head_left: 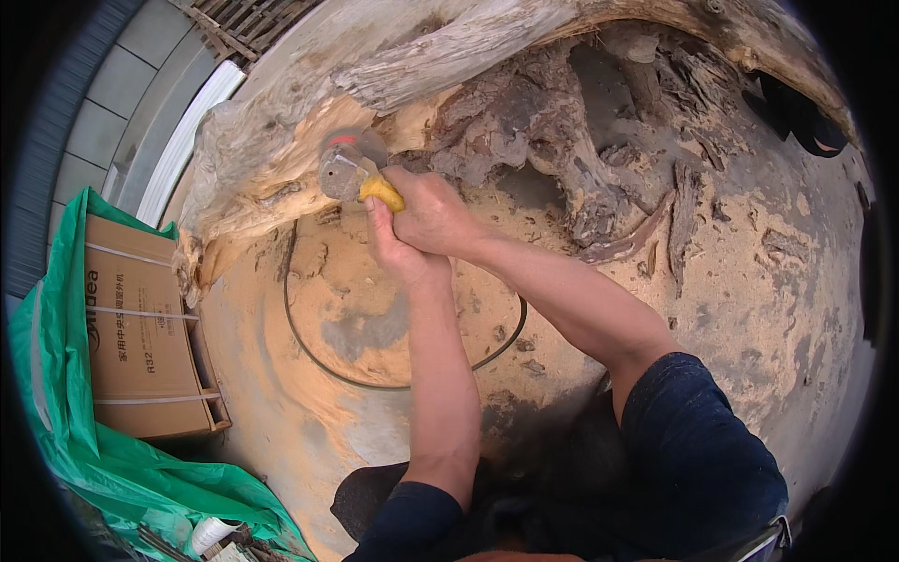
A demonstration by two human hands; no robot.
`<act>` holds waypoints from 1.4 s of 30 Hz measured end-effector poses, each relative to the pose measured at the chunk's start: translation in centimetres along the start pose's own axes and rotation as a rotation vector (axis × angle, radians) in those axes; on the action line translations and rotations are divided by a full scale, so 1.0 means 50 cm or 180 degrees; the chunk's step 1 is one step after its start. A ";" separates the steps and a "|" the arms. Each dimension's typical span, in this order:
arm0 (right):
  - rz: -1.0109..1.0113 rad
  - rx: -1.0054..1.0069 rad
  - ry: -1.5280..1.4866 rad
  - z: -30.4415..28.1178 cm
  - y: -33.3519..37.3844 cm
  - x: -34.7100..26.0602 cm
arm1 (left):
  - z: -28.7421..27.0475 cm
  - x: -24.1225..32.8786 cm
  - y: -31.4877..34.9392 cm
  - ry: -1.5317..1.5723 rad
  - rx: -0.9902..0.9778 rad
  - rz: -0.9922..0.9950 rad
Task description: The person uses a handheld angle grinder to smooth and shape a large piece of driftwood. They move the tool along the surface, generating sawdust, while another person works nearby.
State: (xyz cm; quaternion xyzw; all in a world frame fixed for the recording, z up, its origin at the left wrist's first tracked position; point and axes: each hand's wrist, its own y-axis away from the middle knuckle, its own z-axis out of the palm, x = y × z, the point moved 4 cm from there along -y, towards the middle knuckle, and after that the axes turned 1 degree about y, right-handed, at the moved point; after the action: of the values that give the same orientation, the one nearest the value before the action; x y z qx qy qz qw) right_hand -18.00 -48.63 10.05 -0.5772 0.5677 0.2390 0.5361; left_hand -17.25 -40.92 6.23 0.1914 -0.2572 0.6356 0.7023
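Both my hands are closed around an angle grinder [382, 193] with a yellow body and a round grey guard at its front. My right hand [433, 212] wraps it from the right and above. Close below, my left hand [401, 251] grips it too, and the two hands touch. The grinder's head is at the pale, freshly cut part of a big weathered tree trunk [459, 58]. Its disc looks blurred, with a red streak, and I cannot tell whether it touches the wood. Much of the grinder's body is hidden by my fingers.
A dark cord [393, 386] loops over the sawdust-covered ground below my hands. Loose bark [686, 220] lies to the right. At left stand a strapped cardboard box [140, 347] and a green tarp [70, 393]. Beyond them are a white strip [190, 136] and wooden slats [253, 23].
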 end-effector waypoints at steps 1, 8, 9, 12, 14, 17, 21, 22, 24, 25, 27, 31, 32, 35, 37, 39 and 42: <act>0.0032 0.0031 0.0046 0.001 0.001 0.004 | 0.001 -0.003 0.004 0.0021 -0.0006 -0.0114; 0.0162 0.0259 0.0070 -0.064 0.010 0.034 | 0.034 -0.054 0.012 -0.0107 -0.0155 -0.0449; 0.0212 0.0318 0.0063 -0.080 0.014 0.039 | 0.043 -0.067 0.014 -0.0119 -0.0176 -0.0485; 0.0266 0.0438 0.0074 -0.122 0.025 0.059 | 0.066 -0.103 0.019 -0.0167 -0.0225 -0.0558; 0.0292 0.0481 0.0005 -0.130 0.027 0.068 | 0.072 -0.113 0.017 -0.0223 -0.0226 -0.0546; 0.0317 0.0502 -0.0064 -0.144 0.029 0.068 | 0.082 -0.125 0.018 -0.0242 -0.0227 -0.0540; 0.0270 0.0502 -0.0196 -0.165 0.029 0.077 | 0.096 -0.145 0.020 -0.0272 -0.0240 -0.0559; 0.0246 0.0499 -0.0235 -0.168 0.029 0.080 | 0.095 -0.148 0.021 -0.0284 -0.0233 -0.0552; 0.0279 0.0450 -0.0260 -0.175 0.032 0.083 | 0.096 -0.153 0.025 -0.0318 -0.0218 -0.0559; 0.0301 0.0433 -0.0269 -0.178 0.035 0.086 | 0.097 -0.156 0.026 -0.0325 -0.0206 -0.0556; 0.0205 0.0406 -0.0241 -0.174 0.035 0.086 | 0.095 -0.156 0.027 -0.0349 -0.0182 -0.0532; 0.0326 0.0316 -0.0248 -0.171 0.036 0.103 | 0.093 -0.160 0.033 -0.0426 -0.0135 -0.0501; 0.0344 0.0314 -0.0300 -0.174 0.037 0.107 | 0.094 -0.162 0.034 -0.0445 -0.0129 -0.0495; 0.0419 0.0266 -0.0442 -0.188 0.038 0.112 | 0.096 -0.166 0.034 -0.0507 -0.0102 -0.0462; 0.0490 0.0225 -0.0531 -0.200 0.038 0.106 | 0.100 -0.171 0.031 -0.0538 -0.0111 -0.0433; 0.0477 0.0242 -0.0601 -0.202 0.040 0.115 | 0.103 -0.176 0.034 -0.0579 -0.0109 -0.0417; 0.0514 0.0272 -0.0629 -0.210 0.042 0.122 | 0.108 -0.188 0.038 -0.0641 -0.0111 -0.0406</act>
State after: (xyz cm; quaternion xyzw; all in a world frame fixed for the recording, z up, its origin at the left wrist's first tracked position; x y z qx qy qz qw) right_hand -21.91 -59.96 7.17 -0.4799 0.5664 0.3128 0.5925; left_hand -20.34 -51.40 4.74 0.2581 -0.3247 0.5626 0.7151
